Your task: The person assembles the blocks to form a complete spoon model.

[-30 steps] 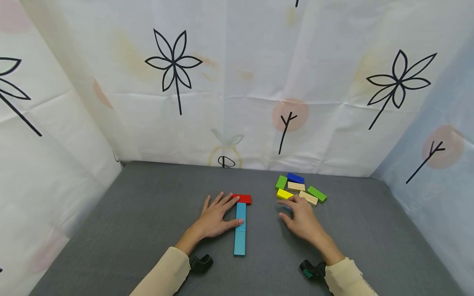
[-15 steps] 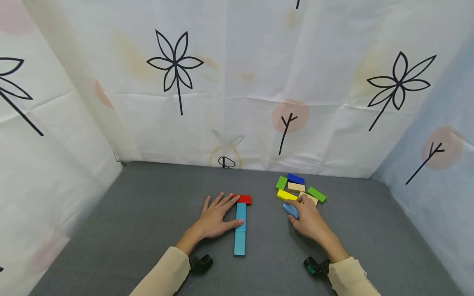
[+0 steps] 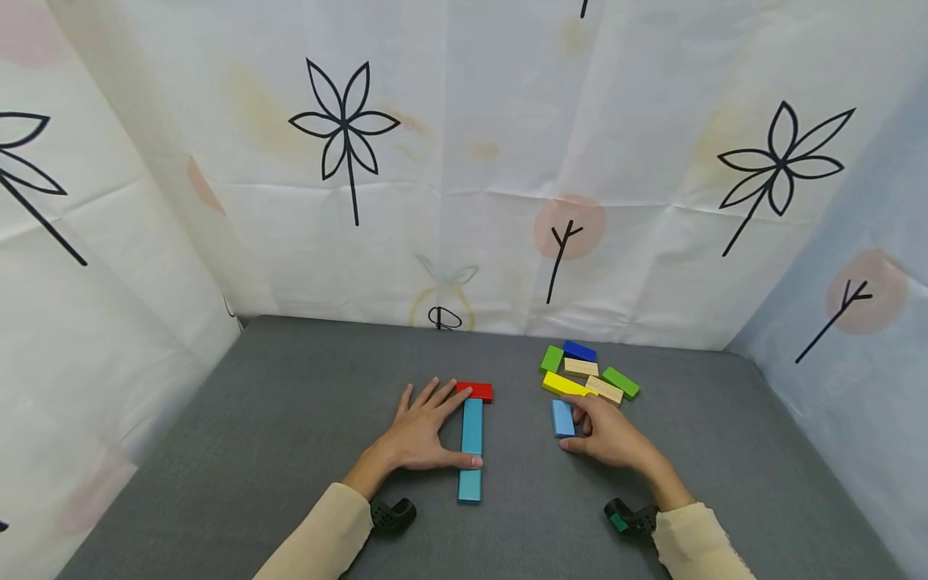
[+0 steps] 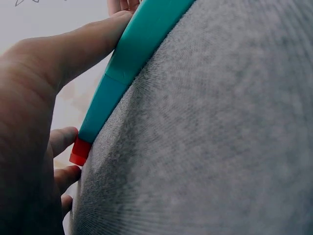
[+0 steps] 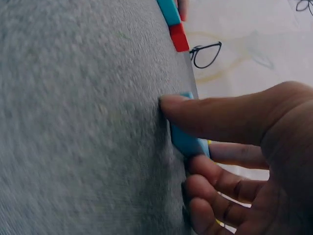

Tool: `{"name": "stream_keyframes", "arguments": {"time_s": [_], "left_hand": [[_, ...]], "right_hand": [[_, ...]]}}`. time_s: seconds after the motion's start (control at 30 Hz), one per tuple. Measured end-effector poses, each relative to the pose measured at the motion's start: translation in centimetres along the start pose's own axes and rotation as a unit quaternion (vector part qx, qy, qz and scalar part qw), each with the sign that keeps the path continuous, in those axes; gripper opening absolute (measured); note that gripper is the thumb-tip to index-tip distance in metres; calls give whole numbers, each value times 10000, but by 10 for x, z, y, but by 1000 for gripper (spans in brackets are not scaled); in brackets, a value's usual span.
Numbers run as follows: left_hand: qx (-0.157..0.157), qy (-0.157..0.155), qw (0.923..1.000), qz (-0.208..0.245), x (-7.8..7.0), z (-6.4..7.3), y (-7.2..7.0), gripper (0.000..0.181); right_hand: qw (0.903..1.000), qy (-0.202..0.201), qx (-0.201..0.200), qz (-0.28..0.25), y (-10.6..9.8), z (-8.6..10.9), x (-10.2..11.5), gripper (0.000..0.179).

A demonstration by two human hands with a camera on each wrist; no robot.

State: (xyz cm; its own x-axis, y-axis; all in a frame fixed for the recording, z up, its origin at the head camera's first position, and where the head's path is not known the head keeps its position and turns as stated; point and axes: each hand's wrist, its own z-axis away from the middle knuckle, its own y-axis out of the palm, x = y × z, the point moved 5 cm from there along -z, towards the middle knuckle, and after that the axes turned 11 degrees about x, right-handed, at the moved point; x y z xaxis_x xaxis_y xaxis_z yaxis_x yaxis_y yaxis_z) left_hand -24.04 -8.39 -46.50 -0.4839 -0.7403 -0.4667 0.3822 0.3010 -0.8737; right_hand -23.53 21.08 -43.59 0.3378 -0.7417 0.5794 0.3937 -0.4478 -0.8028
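Note:
Two turquoise blocks lie end to end, a far one (image 3: 473,425) and a near one (image 3: 469,488), with a red block (image 3: 478,392) crosswise at their far end. Spread beside them, my left hand (image 3: 419,437) touches the red block with a fingertip. Its thumb lies across the turquoise row near the joint. To the right, my right hand (image 3: 615,437) pinches a light blue block (image 3: 561,419) between thumb and index finger on the table. In the right wrist view the thumb hides part of this light blue block (image 5: 187,140).
Beyond the right hand lies a loose group: a yellow block (image 3: 560,383), two green blocks, one at the left (image 3: 552,358), a dark blue block (image 3: 580,351) and two plain wooden blocks. A printed cloth (image 3: 493,266) hangs behind the grey table (image 3: 304,387).
My right hand has taken hold of the light blue block and turned it from slanted to nearly lengthwise. My left thumb has slid nearer along the turquoise row.

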Motion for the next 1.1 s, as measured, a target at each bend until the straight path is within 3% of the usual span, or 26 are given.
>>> {"name": "stream_keyframes", "arguments": {"time_s": [0.17, 0.37, 0.8, 0.93, 1.1], "left_hand": [[-18, -56, 10000, 17, 1, -1, 0, 106], [6, -100, 9999, 70, 0, -2, 1, 105], [21, -249, 9997, -26, 1, -4, 3, 106], [7, -235, 9997, -59, 2, -5, 3, 106], [-19, -138, 9999, -42, 1, -4, 2, 105]], "right_hand": [[9995, -220, 8, -207, -2, 2, -3, 58], [9987, -243, 98, -448, -1, 1, 2, 62], [9907, -1110, 221, -759, 16, 3, 52, 65], [9841, -1447, 360, -965, 29, 5, 69, 61], [9771, -1594, 621, -1265, 54, 12, 87, 56]]}}
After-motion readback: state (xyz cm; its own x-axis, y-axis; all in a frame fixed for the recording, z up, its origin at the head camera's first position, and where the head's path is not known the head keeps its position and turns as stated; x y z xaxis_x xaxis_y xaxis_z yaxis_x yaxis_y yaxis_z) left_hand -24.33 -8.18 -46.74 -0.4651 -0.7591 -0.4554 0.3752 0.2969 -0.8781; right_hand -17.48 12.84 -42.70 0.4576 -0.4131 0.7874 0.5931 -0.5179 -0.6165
